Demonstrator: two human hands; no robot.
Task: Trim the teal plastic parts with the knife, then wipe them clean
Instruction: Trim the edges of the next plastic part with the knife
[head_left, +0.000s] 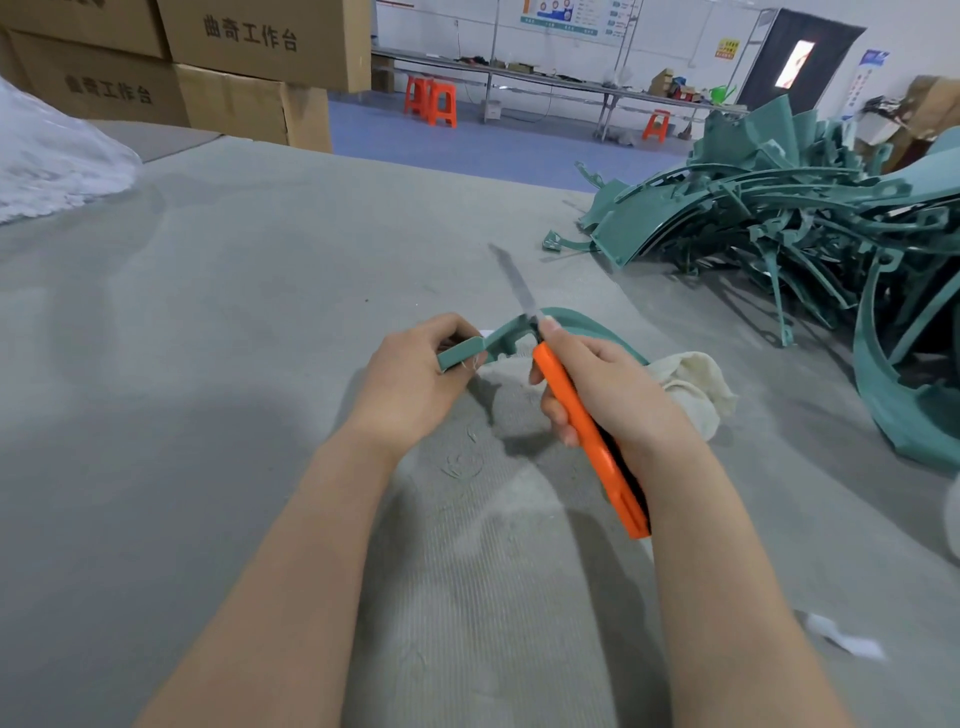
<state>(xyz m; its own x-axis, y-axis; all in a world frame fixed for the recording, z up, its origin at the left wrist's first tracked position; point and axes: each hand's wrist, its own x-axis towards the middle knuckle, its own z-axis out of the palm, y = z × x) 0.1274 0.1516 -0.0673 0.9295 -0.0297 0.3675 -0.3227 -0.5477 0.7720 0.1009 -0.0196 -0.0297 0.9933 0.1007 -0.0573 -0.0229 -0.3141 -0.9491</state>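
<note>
Centrally, the left hand (415, 384) grips a teal part (511, 335), the right hand (608, 395) an orange utility knife (618, 488), over the grey tabletop (208, 364); cartons (260, 52) at eleven o'clock.

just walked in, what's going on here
A person is trimming a teal plastic part. The left hand grips one end; the right hand holds an orange knife with its blade against the part. A cream cloth lies by the right hand, and a pile of teal parts sits at the right.
</note>
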